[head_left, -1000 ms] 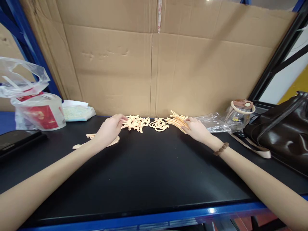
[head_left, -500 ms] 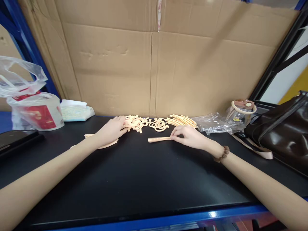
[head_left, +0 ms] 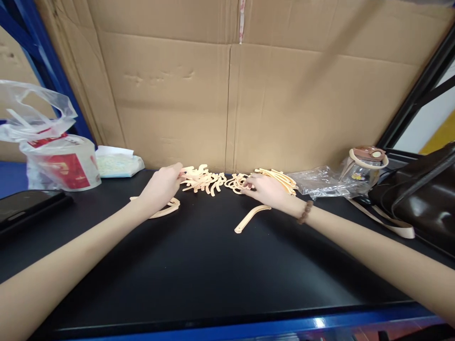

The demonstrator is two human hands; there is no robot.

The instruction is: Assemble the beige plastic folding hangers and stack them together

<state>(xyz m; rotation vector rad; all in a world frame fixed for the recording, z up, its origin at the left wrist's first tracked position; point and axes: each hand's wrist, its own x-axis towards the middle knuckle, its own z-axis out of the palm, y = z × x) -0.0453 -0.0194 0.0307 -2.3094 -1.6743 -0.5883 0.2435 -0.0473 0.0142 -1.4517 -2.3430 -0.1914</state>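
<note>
Our left hand (head_left: 163, 185), fingers narrow, touches the left heap of pieces (head_left: 205, 182); our right hand (head_left: 267, 190) curls over the ring-shaped pieces (head_left: 233, 181). Whether either grips, we cannot tell. We should pinch singly, sparing the nearby curved strip (head_left: 250, 217).

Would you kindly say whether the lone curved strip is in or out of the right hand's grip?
Out: the curved strip lies on the black tabletop; the right hand is at the looped pieces.

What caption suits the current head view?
Left hand at curved pieces, right hand at ringlike pieces, bent strip on black tabletop.
</note>
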